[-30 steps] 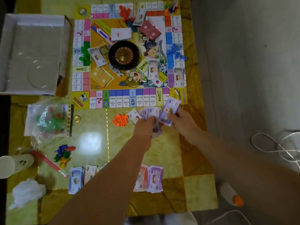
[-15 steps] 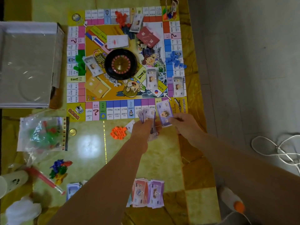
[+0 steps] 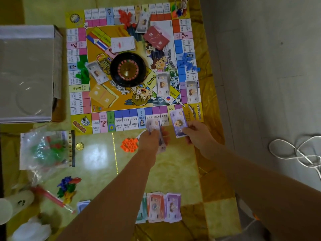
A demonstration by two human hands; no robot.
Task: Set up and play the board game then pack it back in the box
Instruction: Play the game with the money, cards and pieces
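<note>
Left hand (image 3: 151, 139) grips a fan of notes (image 3: 153, 122), fingers curled round them, at the near edge of the board (image 3: 126, 121). Right hand (image 3: 198, 132) pinches one purple note (image 3: 178, 123) just beside the fan, over the board's near right corner.

Far left: open box (image 3: 26, 73), touching the board's left edge or very near it. Near of it, a bag (image 3: 45, 148) of pieces and a coin (image 3: 79, 146) on the table (image 3: 97, 167). Board centre: wheel (image 3: 127, 69). Orange pieces (image 3: 129, 145) lie just left of the left hand. Note stacks (image 3: 161, 207) lie near the table's near edge, between the forearms. Blue pieces (image 3: 187, 62) on the board's right side. Cable (image 3: 298, 152) on the floor, far right.
</note>
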